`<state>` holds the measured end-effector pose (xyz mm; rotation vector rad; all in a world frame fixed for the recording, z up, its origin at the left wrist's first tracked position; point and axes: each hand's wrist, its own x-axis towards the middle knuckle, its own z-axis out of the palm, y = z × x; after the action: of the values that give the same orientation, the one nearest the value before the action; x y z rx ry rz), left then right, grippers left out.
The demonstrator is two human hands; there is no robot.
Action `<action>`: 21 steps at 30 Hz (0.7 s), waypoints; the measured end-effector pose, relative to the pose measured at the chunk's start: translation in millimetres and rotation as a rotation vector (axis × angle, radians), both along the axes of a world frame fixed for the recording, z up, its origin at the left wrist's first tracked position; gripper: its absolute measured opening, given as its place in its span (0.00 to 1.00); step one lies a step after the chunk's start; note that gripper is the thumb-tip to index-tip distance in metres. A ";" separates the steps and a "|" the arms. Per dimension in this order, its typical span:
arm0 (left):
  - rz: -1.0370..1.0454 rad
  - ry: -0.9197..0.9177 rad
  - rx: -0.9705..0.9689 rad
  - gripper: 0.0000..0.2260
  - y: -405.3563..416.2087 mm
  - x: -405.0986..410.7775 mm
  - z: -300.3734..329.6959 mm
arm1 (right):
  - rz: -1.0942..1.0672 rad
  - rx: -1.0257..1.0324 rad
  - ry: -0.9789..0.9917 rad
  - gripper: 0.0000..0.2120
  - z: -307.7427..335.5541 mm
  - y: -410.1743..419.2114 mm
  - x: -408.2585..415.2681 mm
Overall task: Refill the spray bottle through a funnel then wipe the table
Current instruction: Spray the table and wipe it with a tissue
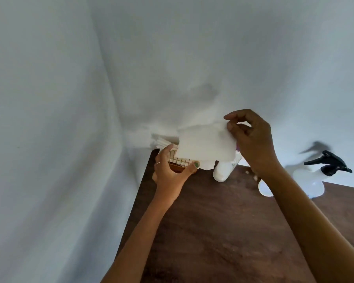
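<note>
My right hand (251, 141) pinches the top right corner of a white paper tissue (206, 142), held up above the table's far left corner. My left hand (170, 170) grips the wire tissue holder (180, 161) below it, thumb on its front edge. More white tissues (161, 140) stick out of the holder on the left. The white spray bottle (313, 180) with a black trigger head (331, 163) stands at the right on the dark wooden table (223, 231). A white funnel (265, 187) lies beside it, partly hidden by my right forearm.
A white refill bottle (223, 170) stands behind the held tissue, its top hidden. Small pale crumbs (253, 176) lie on the table near my right wrist. White cloth (70, 119) hangs behind and to the left of the table.
</note>
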<state>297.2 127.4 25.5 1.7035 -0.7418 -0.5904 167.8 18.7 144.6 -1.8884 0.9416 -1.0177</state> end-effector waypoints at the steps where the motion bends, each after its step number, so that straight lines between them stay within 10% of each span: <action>1: -0.055 0.221 -0.085 0.45 9.2 -3.7 11.2 | 0.052 0.032 0.005 0.11 7.0 5.7 -7.9; 7: -0.399 1.237 -0.163 0.43 50.5 -35.0 51.1 | 0.224 0.194 -0.008 0.08 31.3 42.7 -57.7; 12: -0.431 1.138 -0.020 0.51 68.7 -74.1 48.3 | 0.390 0.578 -0.184 0.10 29.0 60.0 -102.2; 21: -0.471 1.199 -0.003 0.29 95.1 -167.9 50.5 | 0.423 0.855 -0.213 0.18 10.3 71.6 -183.8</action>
<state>129.4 222.5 76.1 0.8640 -0.2282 -1.7065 -16.0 90.3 154.9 -1.1509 0.6527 -0.4306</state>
